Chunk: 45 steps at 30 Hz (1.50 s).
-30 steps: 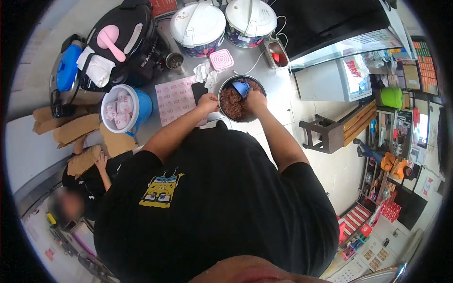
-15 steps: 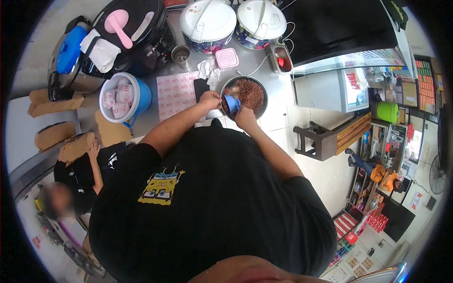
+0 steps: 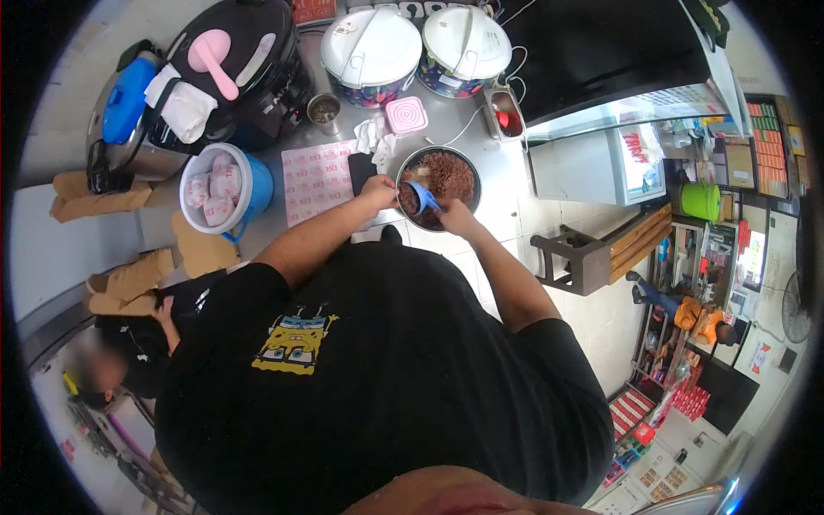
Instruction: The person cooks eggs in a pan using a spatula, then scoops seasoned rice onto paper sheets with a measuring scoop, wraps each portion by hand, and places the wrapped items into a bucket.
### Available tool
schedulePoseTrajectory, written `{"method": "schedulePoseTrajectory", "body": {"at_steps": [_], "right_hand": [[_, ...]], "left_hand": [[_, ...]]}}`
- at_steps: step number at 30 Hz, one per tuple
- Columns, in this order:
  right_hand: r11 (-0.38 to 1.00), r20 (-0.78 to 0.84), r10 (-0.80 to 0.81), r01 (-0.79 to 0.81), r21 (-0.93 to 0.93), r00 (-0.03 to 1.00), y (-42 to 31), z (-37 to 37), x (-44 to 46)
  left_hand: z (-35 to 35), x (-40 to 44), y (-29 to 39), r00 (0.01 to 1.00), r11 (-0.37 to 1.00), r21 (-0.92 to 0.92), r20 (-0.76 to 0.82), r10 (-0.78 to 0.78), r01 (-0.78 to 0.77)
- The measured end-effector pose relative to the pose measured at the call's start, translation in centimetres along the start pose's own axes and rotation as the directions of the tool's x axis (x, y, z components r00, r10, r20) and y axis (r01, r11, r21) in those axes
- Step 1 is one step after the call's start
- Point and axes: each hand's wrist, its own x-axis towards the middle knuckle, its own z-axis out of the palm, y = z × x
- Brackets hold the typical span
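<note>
A round metal pot [image 3: 477, 189] holds crumbly reddish-brown food [image 3: 446, 172] that looks like cooked ground meat or grain. My left hand [image 3: 378, 193] is closed on the pot's left rim. In my right hand [image 3: 457, 217], over the near side of the pot, is the handle of a blue scoop [image 3: 423, 196]. The scoop's cup lies inside the pot by its left wall, with brown food in it. Left of the pot is a printed paper sheet [image 3: 316, 182], with a black flat object [image 3: 367, 170] along its right edge.
A blue bucket [image 3: 257, 184] of wrapped bundles stands left. Behind are two white-lidded pots [image 3: 371, 43] [image 3: 466, 39], a pink square container [image 3: 407, 114], a metal cup [image 3: 324, 110] and a large black cooker [image 3: 257, 112]. A co-worker [image 3: 137, 343] handles cardboard boxes [image 3: 133, 283] at left.
The scoop has turned in the pot, so its cup now shows brown food instead of mostly its blue outside. My left hand stays at the rim. The co-worker's cardboard has shifted and folded up.
</note>
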Motion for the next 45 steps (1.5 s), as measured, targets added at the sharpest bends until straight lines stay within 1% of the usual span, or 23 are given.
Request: {"method": "schedulePoseTrajectory", "body": {"at_steps": [1, 2, 3, 4, 8, 12, 14, 15, 20, 23, 25, 26, 28, 32, 34, 35, 36, 38, 39, 40, 42, 44, 45], "right_hand": [[0.997, -0.012, -0.075, 0.075, 0.030, 0.997, 0.5, -0.3, -0.1], [0.997, -0.018, -0.075, 0.075, 0.032, 0.997, 1.2, -0.9, 0.0], [0.979, 0.117, 0.094, -0.114, 0.171, 0.989, 1.0, -1.9, -0.1], [0.909, 0.270, 0.235, -0.310, 0.279, 0.934, 0.4, -2.7, -0.3], [0.857, 0.282, 0.325, -0.407, 0.316, 0.903, -2.4, -4.4, -0.9], [0.868, 0.203, 0.284, -0.341, 0.361, 0.937, -2.3, -3.4, 0.4], [0.946, 0.124, 0.274, -0.290, 0.141, 0.954, -2.4, -2.4, 0.9], [0.994, 0.005, 0.111, -0.111, 0.008, 0.994, -2.6, -1.7, 0.8], [0.983, -0.043, 0.182, -0.183, -0.029, 0.982, -4.1, -0.1, -0.1], [0.988, -0.043, 0.149, -0.147, 0.047, 0.988, -3.4, -0.8, -1.1], [0.964, -0.003, 0.126, -0.121, 0.235, 0.992, -2.5, -1.1, -1.4], [0.965, -0.006, 0.124, -0.119, 0.236, 0.992, -2.2, -1.1, -1.3], [0.749, 0.195, 0.301, -0.357, 0.558, 0.934, -0.3, -0.5, -0.2], [0.661, 0.104, 0.361, -0.333, 0.673, 0.927, 1.8, 0.8, 1.8], [0.783, 0.055, 0.433, -0.406, 0.472, 0.900, 0.2, -0.8, 1.8], [0.838, 0.024, 0.461, -0.444, 0.318, 0.887, -0.1, -1.1, 2.3], [0.835, 0.025, 0.463, -0.446, 0.322, 0.886, -0.5, -1.1, 2.9], [0.831, -0.078, 0.542, -0.520, 0.199, 0.837, -1.5, -0.6, 4.0], [0.889, -0.096, 0.454, -0.443, 0.116, 0.886, -3.3, -1.4, 3.4], [0.889, -0.096, 0.454, -0.443, 0.117, 0.886, -3.5, -0.8, 3.9], [0.921, -0.094, 0.370, -0.379, -0.090, 0.924, -3.9, 0.3, 5.2], [0.920, -0.119, 0.383, -0.390, -0.041, 0.916, -3.4, 1.3, 5.8], [0.922, -0.071, 0.386, -0.387, -0.005, 0.920, -3.7, 1.1, 5.5]], "left_hand": [[0.0, -0.1, 0.0, 1.000, 1.000, 0.005, 0.002, 0.002, -0.002], [-0.1, -0.2, 0.1, 1.000, 1.000, 0.026, 0.001, 0.014, -0.015], [-0.1, -0.3, 0.1, 1.000, 0.999, 0.046, 0.001, 0.026, -0.026], [0.0, -0.2, -0.1, 1.000, 0.998, 0.051, 0.003, 0.029, -0.029], [-0.1, 0.6, -1.3, 0.999, 0.999, -0.008, 0.014, 0.053, -0.053], [-0.2, 0.4, -1.1, 0.994, 0.995, 0.001, 0.036, 0.099, -0.099], [-0.3, 0.1, -1.1, 0.991, 0.991, 0.022, 0.034, 0.128, -0.128], [-0.4, 0.1, -1.0, 0.994, 0.995, 0.007, 0.036, 0.101, -0.101], [-0.3, 0.6, -0.8, 0.999, 0.999, -0.031, 0.039, 0.021, -0.019], [-0.4, 0.8, -0.9, 0.997, 0.998, -0.051, 0.060, 0.039, -0.036], [-0.3, 0.5, -0.9, 0.999, 0.999, -0.023, 0.034, 0.040, -0.039], [-0.3, 0.3, -0.9, 0.999, 0.999, -0.022, 0.034, 0.043, -0.042], [-0.5, 0.5, -1.2, 0.994, 0.998, -0.053, 0.102, 0.043, -0.038], [0.1, -0.9, -0.7, 0.997, 1.000, 0.009, 0.077, 0.024, -0.024], [0.2, -1.3, -0.6, 0.978, 0.981, 0.075, 0.115, 0.172, -0.181], [0.2, -1.4, -0.5, 0.979, 0.981, 0.079, 0.116, 0.169, -0.179], [0.0, -1.2, -0.5, 0.971, 0.970, 0.115, 0.138, 0.197, -0.213], [-0.3, -0.4, -0.8, 0.961, 0.957, 0.150, 0.163, 0.223, -0.247], [-0.6, 0.3, -1.2, 0.955, 0.945, 0.205, 0.206, 0.214, -0.256], [-0.8, 0.4, -1.3, 0.948, 0.929, 0.259, 0.247, 0.203, -0.266], [-0.7, 0.1, -1.4, 0.949, 0.936, 0.244, 0.250, 0.192, -0.253], [-0.7, -0.2, -1.1, 0.951, 0.943, 0.231, 0.253, 0.180, -0.240], [-0.6, -0.3, -1.1, 0.950, 0.949, 0.195, 0.240, 0.200, -0.249]]}}
